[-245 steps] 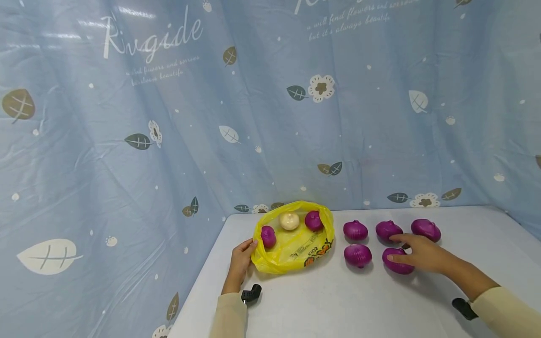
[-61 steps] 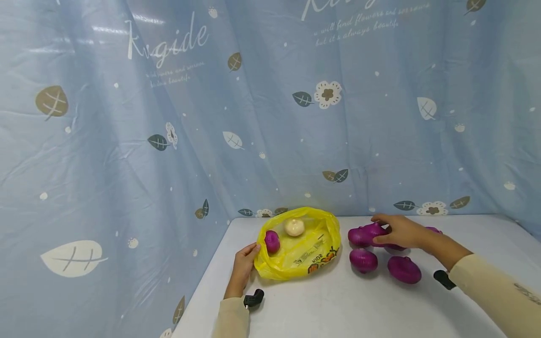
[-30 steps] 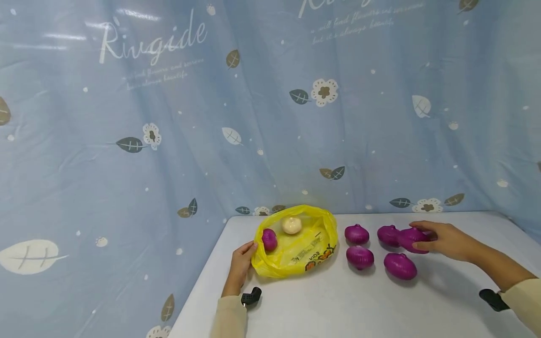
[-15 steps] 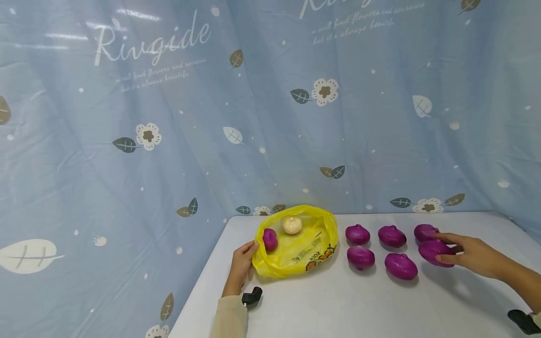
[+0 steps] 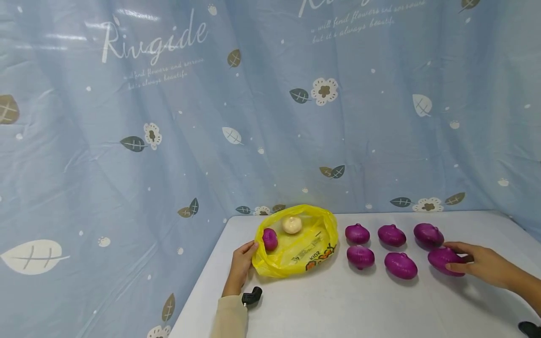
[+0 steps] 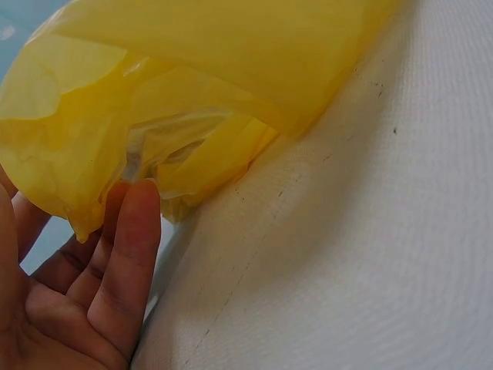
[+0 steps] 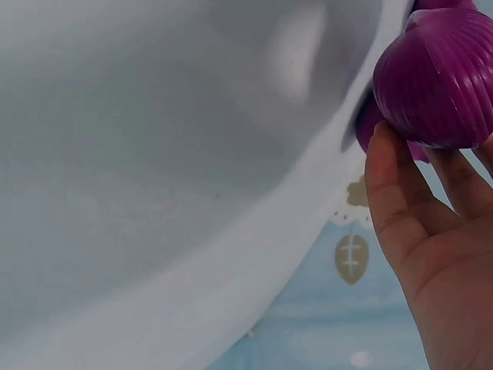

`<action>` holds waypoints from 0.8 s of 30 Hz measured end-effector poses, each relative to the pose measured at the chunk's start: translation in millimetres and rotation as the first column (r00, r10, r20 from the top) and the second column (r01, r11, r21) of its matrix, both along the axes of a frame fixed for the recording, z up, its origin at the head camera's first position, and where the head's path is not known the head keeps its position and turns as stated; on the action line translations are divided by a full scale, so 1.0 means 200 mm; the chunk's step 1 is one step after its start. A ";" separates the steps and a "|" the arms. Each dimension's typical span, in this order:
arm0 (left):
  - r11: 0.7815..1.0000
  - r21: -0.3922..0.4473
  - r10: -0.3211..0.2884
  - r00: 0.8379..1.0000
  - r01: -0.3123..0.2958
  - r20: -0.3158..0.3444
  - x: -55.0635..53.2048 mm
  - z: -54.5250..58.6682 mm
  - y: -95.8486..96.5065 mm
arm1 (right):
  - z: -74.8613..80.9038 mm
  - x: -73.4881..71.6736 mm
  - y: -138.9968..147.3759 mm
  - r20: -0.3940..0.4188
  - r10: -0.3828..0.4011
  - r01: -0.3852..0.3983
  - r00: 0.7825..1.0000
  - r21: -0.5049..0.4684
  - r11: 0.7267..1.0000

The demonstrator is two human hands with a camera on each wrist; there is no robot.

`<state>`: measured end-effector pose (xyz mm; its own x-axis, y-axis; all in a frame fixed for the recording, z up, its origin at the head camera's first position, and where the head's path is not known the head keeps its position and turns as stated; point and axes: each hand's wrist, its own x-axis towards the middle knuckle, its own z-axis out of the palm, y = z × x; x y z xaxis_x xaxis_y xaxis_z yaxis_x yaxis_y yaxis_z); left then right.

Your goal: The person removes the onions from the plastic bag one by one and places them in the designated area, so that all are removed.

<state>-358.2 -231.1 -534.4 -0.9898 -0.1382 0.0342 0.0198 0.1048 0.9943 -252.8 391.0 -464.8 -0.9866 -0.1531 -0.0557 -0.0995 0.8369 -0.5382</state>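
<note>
My left hand (image 5: 241,264) pinches the left rim of a yellow plastic bag (image 5: 279,270), its mouth spread wide. In the left wrist view, thumb and fingers meet on the thin plastic (image 6: 223,69). Inside the bag lie a purple onion (image 5: 270,240) near the left hand and a pale, cream-coloured bulb (image 5: 292,225) farther back. My right hand (image 5: 482,264) grips another purple onion (image 5: 442,258) from its right side, low over the table at the right end of the front row. The right wrist view shows the ribbed onion (image 7: 435,81) at the fingertips.
Several more purple onions stand in two rows between bag and right hand: a back row with a right-hand onion (image 5: 428,234), and a front row with an onion (image 5: 401,265) beside the held one. A blue printed curtain (image 5: 270,117) hangs behind the white table (image 5: 338,310).
One purple onion has left the bag's right side. My right hand has carried an onion rightward past the rows and lowered it at the front right. The left hand stays on the rim.
</note>
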 end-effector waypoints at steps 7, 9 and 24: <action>1.000 0.011 -0.005 1.000 0.005 -0.003 -0.01 0.00 0.00 | -0.03 0.00 0.01 0.007 0.010 -0.010 1.000 0.003 1.000; 1.000 0.011 -0.005 1.000 0.005 0.001 -0.01 0.00 0.00 | -0.03 0.01 0.01 0.006 0.009 -0.009 1.000 0.001 1.000; 1.000 0.024 -0.003 1.000 0.003 -0.001 0.00 0.01 0.01 | -0.12 0.02 0.03 0.087 0.031 -0.028 0.996 -0.042 0.999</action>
